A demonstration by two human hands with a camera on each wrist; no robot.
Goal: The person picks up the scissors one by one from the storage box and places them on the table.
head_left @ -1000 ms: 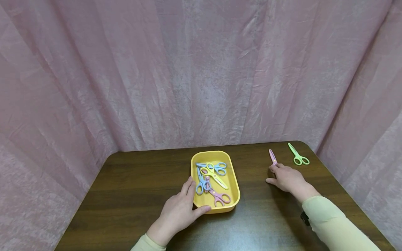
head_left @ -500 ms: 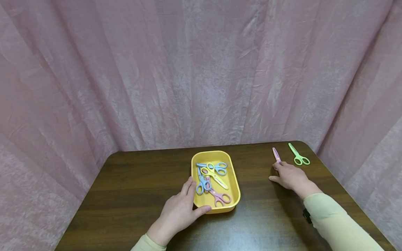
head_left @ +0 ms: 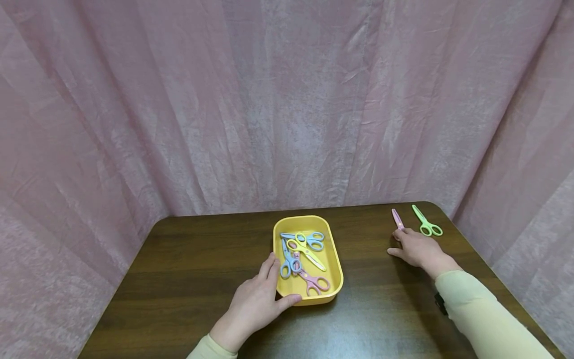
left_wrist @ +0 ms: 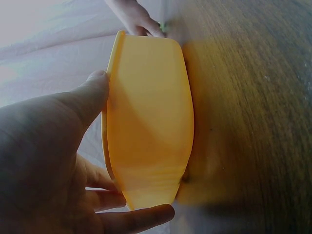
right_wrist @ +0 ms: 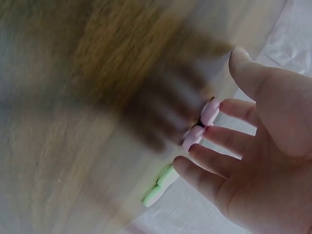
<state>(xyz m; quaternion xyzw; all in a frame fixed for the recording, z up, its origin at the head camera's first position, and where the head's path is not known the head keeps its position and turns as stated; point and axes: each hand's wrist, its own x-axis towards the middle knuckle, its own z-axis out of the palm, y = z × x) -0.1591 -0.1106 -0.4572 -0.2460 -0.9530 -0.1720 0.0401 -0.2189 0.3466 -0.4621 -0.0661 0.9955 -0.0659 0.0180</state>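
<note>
Lilac-pink scissors (head_left: 397,218) are set near the far right corner of the table (head_left: 202,259), blades pointed at the far edge and tilted slightly left, the long axis running from far edge toward near. Their handles are covered from the head camera by the right hand (head_left: 418,248). From the right wrist, both handle loops (right_wrist: 210,113) are shown, touched by extended, spread fingers, with the thumb well apart. Just to the right, green scissors (head_left: 426,224) are laid with a stronger leftward slant. Well to the left, a yellow tray (head_left: 316,300) is touched at its near left corner by the left hand (head_left: 255,299), fingers straight, thumb apart from them. Only outer walls are shown from the left wrist; from the head, overlapping blue scissors (head_left: 289,258), yellow scissors (head_left: 307,252) and pink scissors (head_left: 306,276) are seen inside.
</note>
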